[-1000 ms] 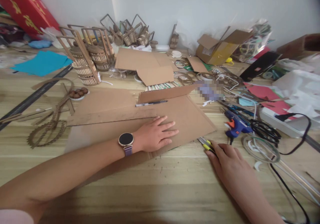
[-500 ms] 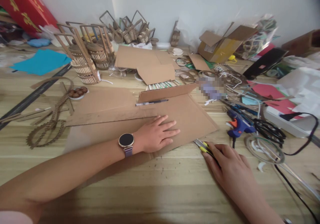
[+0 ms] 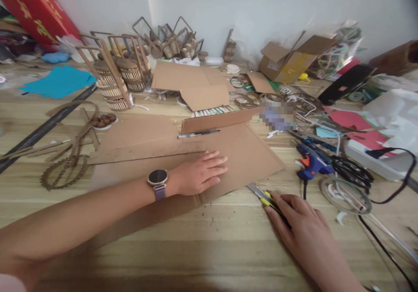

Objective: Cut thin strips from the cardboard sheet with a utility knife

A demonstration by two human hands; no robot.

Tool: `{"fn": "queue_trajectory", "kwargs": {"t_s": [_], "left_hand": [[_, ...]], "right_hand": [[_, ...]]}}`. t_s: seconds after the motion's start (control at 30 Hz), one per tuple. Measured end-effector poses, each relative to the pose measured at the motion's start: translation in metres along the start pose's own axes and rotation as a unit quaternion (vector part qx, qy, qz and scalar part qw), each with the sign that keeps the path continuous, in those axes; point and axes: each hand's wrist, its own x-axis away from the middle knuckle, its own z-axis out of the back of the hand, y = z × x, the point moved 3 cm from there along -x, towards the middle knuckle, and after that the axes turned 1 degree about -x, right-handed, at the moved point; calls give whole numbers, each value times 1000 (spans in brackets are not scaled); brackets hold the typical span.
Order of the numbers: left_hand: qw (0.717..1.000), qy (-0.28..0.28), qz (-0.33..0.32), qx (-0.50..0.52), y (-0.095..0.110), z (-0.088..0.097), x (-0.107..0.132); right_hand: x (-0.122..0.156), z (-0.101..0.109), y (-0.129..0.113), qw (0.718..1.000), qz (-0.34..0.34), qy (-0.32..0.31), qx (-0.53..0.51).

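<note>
My left hand (image 3: 199,173) lies flat on a large sheet of cardboard (image 3: 243,157), its fingers spread toward the right. A watch (image 3: 157,178) is on that wrist. My right hand (image 3: 302,222) grips a yellow and black utility knife (image 3: 268,199). The knife's blade points up and left, with its tip beside the front edge of the cardboard; whether it touches the sheet I cannot tell. Behind my left hand, a narrow cardboard strip (image 3: 146,152) rests on the sheet. A pen (image 3: 198,133) lies beyond it, next to an upright cardboard flap (image 3: 222,121).
A blue glue gun (image 3: 311,159) and coiled black cable (image 3: 352,170) lie to the right. Small bamboo baskets (image 3: 112,85) stand at the back left, near blue sheets (image 3: 60,82). A bowl of walnuts (image 3: 103,121) sits at left. An open carton (image 3: 292,61) stands by the wall.
My left hand has slid slightly left on the cardboard, still flat. More of the knife blade shows beside the cardboard's edge; my right hand has barely moved.
</note>
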Motion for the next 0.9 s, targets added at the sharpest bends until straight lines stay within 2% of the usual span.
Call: {"fn": "queue_trajectory", "kwargs": {"t_s": [0.17, 0.27, 0.4, 0.57, 0.77, 0.9], "left_hand": [[998, 6, 34, -50, -17, 3, 42], [997, -9, 48, -55, -23, -3, 54], [997, -15, 57, -57, -22, -6, 52], [995, -6, 74, -65, -19, -5, 49], [995, 7, 72, -72, -20, -6, 51], [994, 10, 76, -74, -20, -6, 50]], "right_hand": [[0, -3, 4, 1000, -6, -6, -8], [-5, -5, 4, 1000, -11, -12, -2], [-9, -5, -1, 1000, 3, -2, -9], [1, 1, -8, 999, 36, 16, -25], [-2, -1, -12, 1000, 11, 1, -21], [1, 1, -17, 999, 38, 12, -28]]}}
